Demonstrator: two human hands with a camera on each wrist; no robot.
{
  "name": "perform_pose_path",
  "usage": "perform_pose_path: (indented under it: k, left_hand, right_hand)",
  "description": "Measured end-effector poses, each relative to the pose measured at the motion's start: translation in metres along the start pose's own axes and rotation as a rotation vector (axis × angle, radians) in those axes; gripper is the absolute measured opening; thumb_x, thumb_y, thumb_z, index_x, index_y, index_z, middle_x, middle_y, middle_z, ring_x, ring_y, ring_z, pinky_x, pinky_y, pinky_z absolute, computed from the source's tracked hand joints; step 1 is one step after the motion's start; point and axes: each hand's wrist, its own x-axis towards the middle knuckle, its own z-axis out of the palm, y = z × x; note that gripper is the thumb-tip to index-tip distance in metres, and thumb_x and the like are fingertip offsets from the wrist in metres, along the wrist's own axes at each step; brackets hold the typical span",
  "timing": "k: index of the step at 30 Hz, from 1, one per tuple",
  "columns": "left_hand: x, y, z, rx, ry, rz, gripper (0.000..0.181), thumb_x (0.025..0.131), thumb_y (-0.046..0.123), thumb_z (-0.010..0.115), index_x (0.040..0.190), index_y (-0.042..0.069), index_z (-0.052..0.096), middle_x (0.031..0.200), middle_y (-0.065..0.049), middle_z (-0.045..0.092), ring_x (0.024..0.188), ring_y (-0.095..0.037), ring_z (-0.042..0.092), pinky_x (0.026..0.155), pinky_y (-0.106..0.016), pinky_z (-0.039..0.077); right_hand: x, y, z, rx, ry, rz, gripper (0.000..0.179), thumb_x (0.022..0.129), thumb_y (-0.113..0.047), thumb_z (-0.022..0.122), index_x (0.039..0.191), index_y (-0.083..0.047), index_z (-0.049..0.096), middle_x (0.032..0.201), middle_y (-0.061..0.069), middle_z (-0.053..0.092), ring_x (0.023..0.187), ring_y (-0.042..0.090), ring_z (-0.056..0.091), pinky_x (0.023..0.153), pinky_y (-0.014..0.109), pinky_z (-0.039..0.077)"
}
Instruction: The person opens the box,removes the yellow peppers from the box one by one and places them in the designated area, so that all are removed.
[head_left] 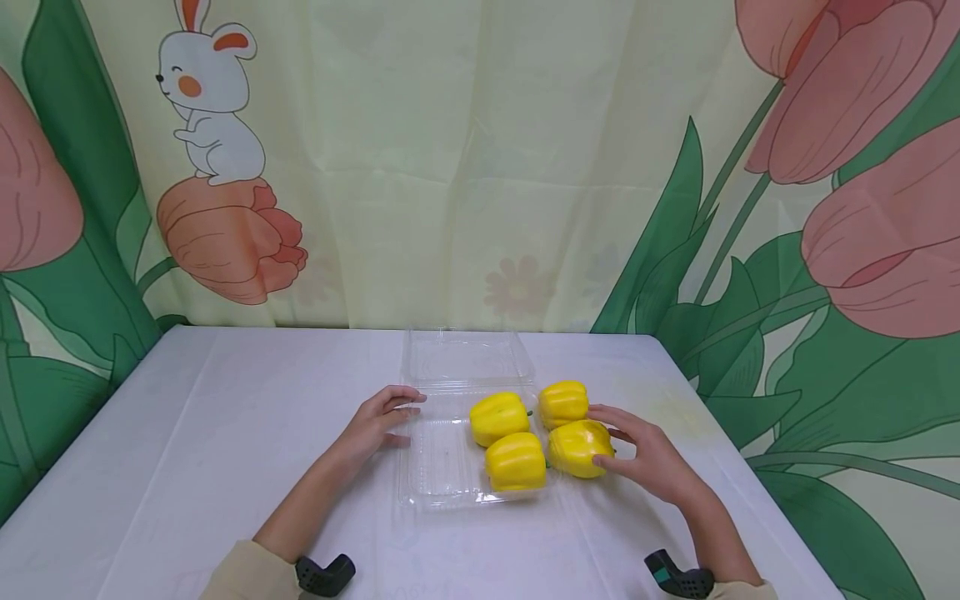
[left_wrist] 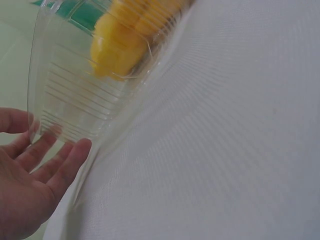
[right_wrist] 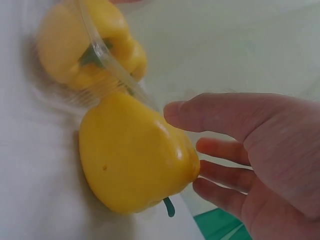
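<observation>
On the white table, two yellow peppers separated the right hand, loosely parted against one, from a clear container holding two others, the empty left hand spread alongside.

The four peppers are a bright, glossy yellow, with green stems. The container is colourless and see-through, patterned with fine parallel ridges. The tablecloth is white, with what may be a faint yellowish tint toward its right edge, too pale to be sure. Both sleeves are beige; the wrist devices are black, the right one bearing a teal patch. The cream backdrop is printed with pink tulips, deep green leaves, a white rabbit with orange inner ears and cheek, and a pale peach flower.
</observation>
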Motion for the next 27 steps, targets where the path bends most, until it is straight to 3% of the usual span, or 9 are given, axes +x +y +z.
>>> perform_pose_path:
  k: [12, 27]
  left_hand:
    - [0.000, 0.002, 0.002, -0.013, 0.026, -0.033, 0.030, 0.097, 0.013, 0.052, 0.127, 0.013, 0.053, 0.138, -0.008, 0.056, 0.125, -0.026, 0.049, 0.080, -0.035, 0.056]
    - [0.000, 0.000, 0.001, -0.002, 0.020, -0.025, 0.030, 0.098, 0.013, 0.051, 0.128, 0.014, 0.053, 0.138, -0.007, 0.056, 0.125, -0.027, 0.050, 0.081, -0.035, 0.056]
  right_hand:
    - [0.002, -0.007, 0.001, 0.007, 0.035, 0.010, 0.060, 0.081, -0.020, 0.078, 0.136, -0.012, 0.054, 0.144, 0.011, 0.050, 0.132, 0.035, 0.047, 0.099, 0.052, 0.047]
    - [0.004, -0.015, 0.001, 0.030, 0.055, -0.006, 0.063, 0.080, -0.020, 0.079, 0.137, -0.013, 0.054, 0.144, 0.010, 0.051, 0.132, 0.033, 0.047, 0.098, 0.050, 0.048]
